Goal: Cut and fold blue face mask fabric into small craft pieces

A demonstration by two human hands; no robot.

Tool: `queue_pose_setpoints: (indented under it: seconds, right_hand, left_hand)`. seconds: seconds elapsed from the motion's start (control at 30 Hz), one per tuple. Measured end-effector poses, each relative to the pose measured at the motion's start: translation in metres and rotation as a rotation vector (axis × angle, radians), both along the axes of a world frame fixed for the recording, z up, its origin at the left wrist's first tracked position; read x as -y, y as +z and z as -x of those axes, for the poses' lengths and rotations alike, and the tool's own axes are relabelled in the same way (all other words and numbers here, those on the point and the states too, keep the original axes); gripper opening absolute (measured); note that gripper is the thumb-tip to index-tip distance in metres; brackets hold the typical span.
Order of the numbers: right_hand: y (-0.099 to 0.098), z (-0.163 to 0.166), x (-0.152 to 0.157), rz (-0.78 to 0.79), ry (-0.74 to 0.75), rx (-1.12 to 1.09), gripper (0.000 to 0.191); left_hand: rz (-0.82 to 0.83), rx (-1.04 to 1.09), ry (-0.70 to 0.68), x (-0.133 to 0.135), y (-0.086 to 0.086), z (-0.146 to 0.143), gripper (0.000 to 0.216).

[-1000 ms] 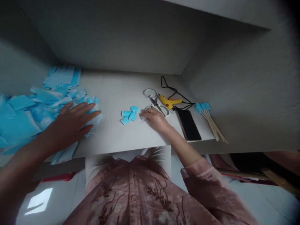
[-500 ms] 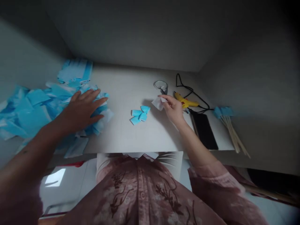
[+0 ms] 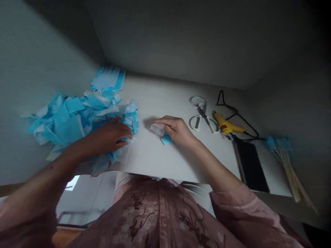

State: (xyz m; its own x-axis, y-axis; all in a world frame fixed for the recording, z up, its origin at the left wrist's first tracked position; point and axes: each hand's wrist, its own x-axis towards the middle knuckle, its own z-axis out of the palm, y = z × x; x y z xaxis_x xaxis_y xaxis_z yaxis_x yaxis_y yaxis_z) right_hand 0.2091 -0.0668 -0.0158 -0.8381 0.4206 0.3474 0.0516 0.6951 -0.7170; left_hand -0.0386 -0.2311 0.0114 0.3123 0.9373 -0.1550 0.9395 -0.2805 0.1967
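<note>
My right hand (image 3: pixel 178 130) pinches a small white piece of thin, cloth-like material (image 3: pixel 157 128) between thumb and fingers above the middle of the tabletop. Under that hand a small blue folded piece (image 3: pixel 166 139) shows in part; the rest of the blue pieces there are hidden. My left hand (image 3: pixel 116 134) rests at the right side of a heap of blue and white cut scraps (image 3: pixel 68 122). Its fingers are bent and apart, with the tips against the scraps, and nothing is visibly gripped.
White-handled scissors (image 3: pixel 203 115) lie right of my right hand. Beyond them are a yellow glue gun (image 3: pixel 227 124) with a black cord, a dark phone-like slab (image 3: pixel 250 165), and thin sticks with blue tops (image 3: pixel 288 165). A stack of blue-white sheets (image 3: pixel 108 79) sits at the back left. Walls enclose the tabletop (image 3: pixel 160 93).
The view has swung left, so the table's contents appear farther right. My right hand has moved left with the white piece, over the blue pieces, uncovering the scissors. My left hand's fingers have curled.
</note>
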Motion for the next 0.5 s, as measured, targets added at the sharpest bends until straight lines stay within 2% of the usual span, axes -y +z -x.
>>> queue_pose_setpoints:
  seconds: [0.13,0.27,0.37,0.5]
  right_hand:
    - [-0.002,0.044,-0.013,0.061,-0.008,-0.060,0.047]
    - [-0.020,0.118,-0.036,0.208,0.078,-0.133,0.038]
    - [-0.036,0.172,-0.051,0.334,0.123,-0.228,0.039]
    - [-0.048,0.220,-0.051,0.445,0.159,-0.247,0.045]
  left_hand:
    - [-0.009,0.004,-0.027,0.012,0.003,0.009,0.026]
    - [-0.266,-0.003,-0.085,0.035,0.002,0.005,0.048]
    - [-0.429,0.043,-0.117,0.068,-0.005,-0.007,0.057]
    - [-0.464,0.041,0.105,0.112,-0.034,-0.011,0.056]
